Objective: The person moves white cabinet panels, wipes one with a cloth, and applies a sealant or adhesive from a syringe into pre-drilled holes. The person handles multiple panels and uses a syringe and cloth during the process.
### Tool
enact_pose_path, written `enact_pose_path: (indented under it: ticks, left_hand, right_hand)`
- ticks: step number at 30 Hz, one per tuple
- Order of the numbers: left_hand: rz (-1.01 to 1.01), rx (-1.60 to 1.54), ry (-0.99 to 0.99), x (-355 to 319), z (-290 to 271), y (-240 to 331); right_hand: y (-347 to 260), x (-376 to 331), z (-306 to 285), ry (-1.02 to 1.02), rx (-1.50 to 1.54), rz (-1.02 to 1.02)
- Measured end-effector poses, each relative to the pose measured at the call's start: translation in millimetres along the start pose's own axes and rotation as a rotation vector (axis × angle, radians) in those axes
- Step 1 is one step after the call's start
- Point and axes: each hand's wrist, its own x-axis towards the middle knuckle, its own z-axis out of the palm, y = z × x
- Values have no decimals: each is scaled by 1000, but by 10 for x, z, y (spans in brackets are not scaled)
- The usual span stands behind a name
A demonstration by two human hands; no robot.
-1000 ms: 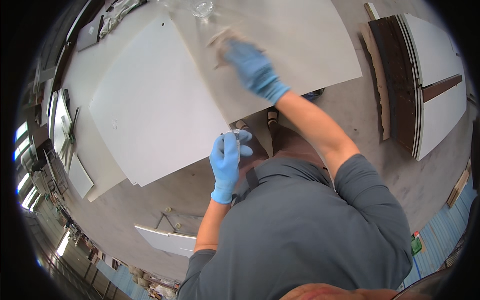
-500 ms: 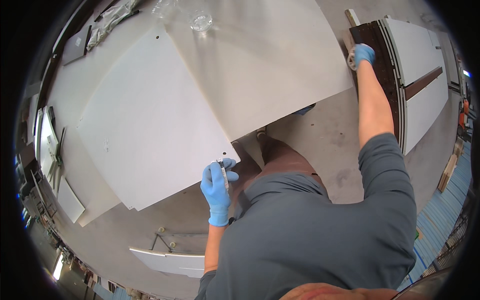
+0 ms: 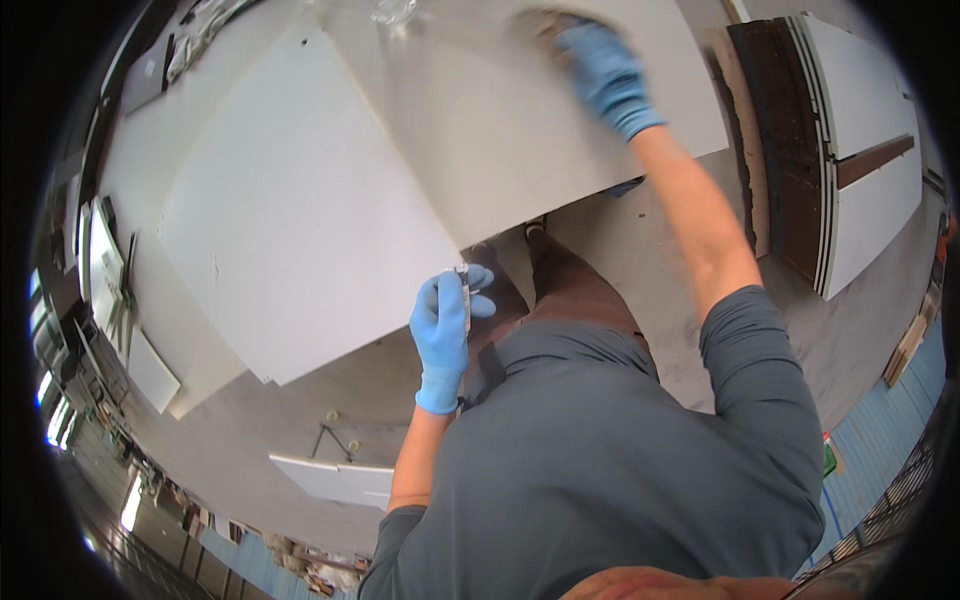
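Observation:
Both of my hands wear light blue gloves. My left hand (image 3: pixel 452 318) is closed around a small, slim, whitish tube-like thing with a dark end (image 3: pixel 465 285), just by the near corner of a large white panel (image 3: pixel 300 210). That panel lies flat on a pale tabletop (image 3: pixel 480 160). Stretched out over the far right of the tabletop, my right hand (image 3: pixel 605 80) grips a beige-brown wad that looks like a rag (image 3: pixel 545 30). Motion blurs the hand and the wad, and the fingertips are hard to make out.
A clear plastic thing (image 3: pixel 395 10) sits at the tabletop's far edge. To the right stands a stack of white and dark brown panels (image 3: pixel 830 150). More board pieces (image 3: pixel 105 270) lie at the left. Below left is a wheeled frame (image 3: pixel 335 440) beside a white board (image 3: pixel 335 478).
My right hand has swung left with the rag, from beside the panel stack to over the tabletop. My left hand keeps its hold near the panel corner. The view has shifted slightly.

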Motion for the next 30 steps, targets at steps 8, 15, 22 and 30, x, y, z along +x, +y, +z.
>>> enact_pose_path:
  ticks: [8, 15, 22, 30]
  left_hand:
    - [11, -21, 55, -25, 44, -110]
    - [65, 10, 22, -142, 278, -85]
    - [72, -16, 56, -219, 340, -87]
    - [37, -149, 9, -169, 444, -46]
  right_hand:
    - [321, -14, 101, -143, -286, 481]
    - [-1678, -507, -26, -488, 327, -476]
    - [-1017, -1165, -1402, -1389, 791, 171]
    - [-100, -185, -2109, -369, 1024, 664]
